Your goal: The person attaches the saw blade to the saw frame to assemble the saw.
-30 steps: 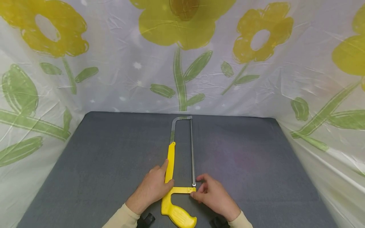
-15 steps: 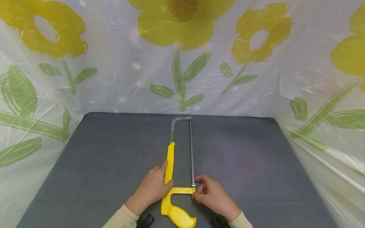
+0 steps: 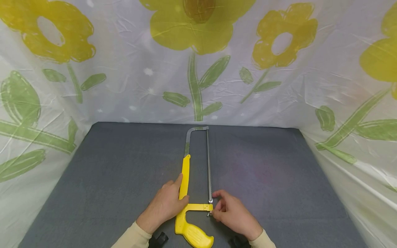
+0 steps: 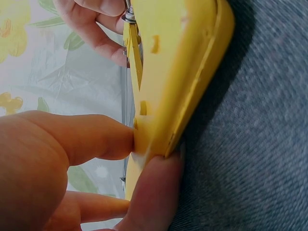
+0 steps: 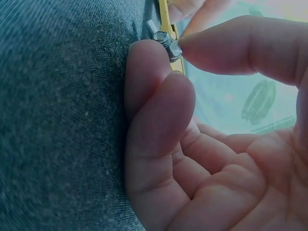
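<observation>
A hacksaw (image 3: 185, 172) with a yellow frame and pistol-shaped handle lies on the dark cloth, its steel bow pointing away from me. My left hand (image 3: 167, 199) grips the yellow spine, thumb on one side and fingers on the other; the left wrist view shows this pinch close up. At the near end of the blade (image 3: 209, 165), a small metal wing nut (image 5: 174, 49) sticks out below the yellow arm. My right hand (image 3: 234, 213) has its thumb tip against that nut and a bent finger close at its other side. The remaining fingers are curled in.
Dark grey cloth (image 3: 124, 165) covers the table. A white sheet with yellow flowers (image 3: 133, 86) hangs behind and along both sides. Black straps with small devices (image 3: 159, 240) sit at the wrists near the front edge.
The right thumb has shifted slightly at the wing nut, which shows more now than a second ago. The left hand and the hacksaw have stayed in place.
</observation>
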Tool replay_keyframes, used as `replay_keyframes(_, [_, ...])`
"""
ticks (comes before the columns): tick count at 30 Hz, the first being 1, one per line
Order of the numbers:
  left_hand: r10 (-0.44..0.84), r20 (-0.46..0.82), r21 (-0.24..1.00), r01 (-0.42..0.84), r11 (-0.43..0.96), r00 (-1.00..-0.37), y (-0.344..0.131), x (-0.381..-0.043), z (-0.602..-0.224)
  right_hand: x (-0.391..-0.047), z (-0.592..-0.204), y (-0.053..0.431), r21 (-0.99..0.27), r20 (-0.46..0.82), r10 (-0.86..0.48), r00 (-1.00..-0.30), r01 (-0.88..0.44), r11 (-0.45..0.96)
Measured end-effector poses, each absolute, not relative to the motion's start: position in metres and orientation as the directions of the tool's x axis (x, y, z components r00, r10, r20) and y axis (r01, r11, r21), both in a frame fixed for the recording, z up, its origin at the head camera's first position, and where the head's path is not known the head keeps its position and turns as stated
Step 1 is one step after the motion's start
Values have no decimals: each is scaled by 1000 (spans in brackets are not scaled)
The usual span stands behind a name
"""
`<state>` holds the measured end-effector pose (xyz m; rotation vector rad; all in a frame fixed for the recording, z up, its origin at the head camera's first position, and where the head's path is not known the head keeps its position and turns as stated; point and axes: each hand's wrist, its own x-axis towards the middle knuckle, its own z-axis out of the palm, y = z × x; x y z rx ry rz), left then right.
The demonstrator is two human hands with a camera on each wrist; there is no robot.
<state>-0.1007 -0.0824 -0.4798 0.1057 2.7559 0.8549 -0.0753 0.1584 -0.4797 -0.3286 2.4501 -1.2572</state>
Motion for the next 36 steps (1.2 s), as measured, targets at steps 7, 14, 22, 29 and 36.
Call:
replay_keyframes(7, [146,-226,563,-7,826,-963,-83,-101,-479,-75,-481,159,-817,-208,-364,-908,-44,575])
replay_keyframes(14, [146,-223,569,-7,822,-964,-83,-101,-480,-75,-479,159,-814,-221,-355,-908,-28,580])
replay_keyframes(22, [148,-225,582,-11,813,-963,-83,-101,-479,-75,-480,159,-809,-217,-348,-912,-31,587])
replay_keyframes(29, [152,-229,582,-10,813,-962,-83,-101,-479,-76,-479,159,-807,-246,-351,-904,-10,591])
replay_keyframes(36, [157,-218,580,2,815,-963,-83,-101,-479,-77,-478,160,-804,-264,-344,-901,9,594])
